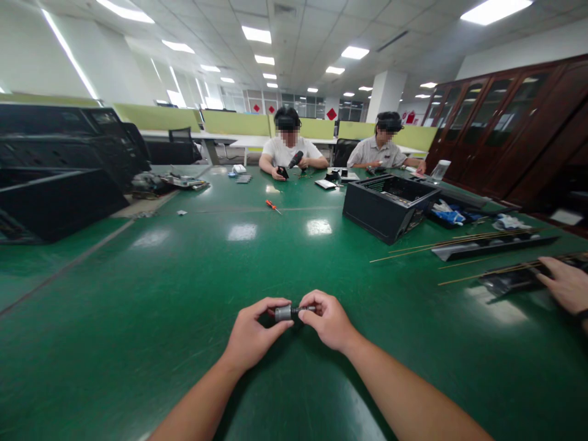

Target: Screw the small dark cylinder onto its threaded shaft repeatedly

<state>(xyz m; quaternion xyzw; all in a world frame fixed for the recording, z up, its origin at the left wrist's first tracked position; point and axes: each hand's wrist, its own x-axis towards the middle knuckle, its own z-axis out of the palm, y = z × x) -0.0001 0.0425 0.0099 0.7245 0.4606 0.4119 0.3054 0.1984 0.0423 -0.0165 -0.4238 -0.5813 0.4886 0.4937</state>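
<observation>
Between my hands, low over the green table, is a small grey metal cylinder [283, 313] with a thin dark shaft sticking out of its right end. My left hand [257, 331] grips the cylinder between thumb and fingers. The fingertips of my right hand [328, 321] pinch the shaft [307, 309], partly covering it. The two parts lie in one line, roughly level; whether they are one piece I cannot tell.
A red-handled screwdriver [272, 206] lies ahead on the green table [197, 275]. To the right stand a black computer case [381, 208] and long thin rods [413, 250], near another person's hand [567, 285]. More dark cases [59, 202] fill the left. Two people sit opposite.
</observation>
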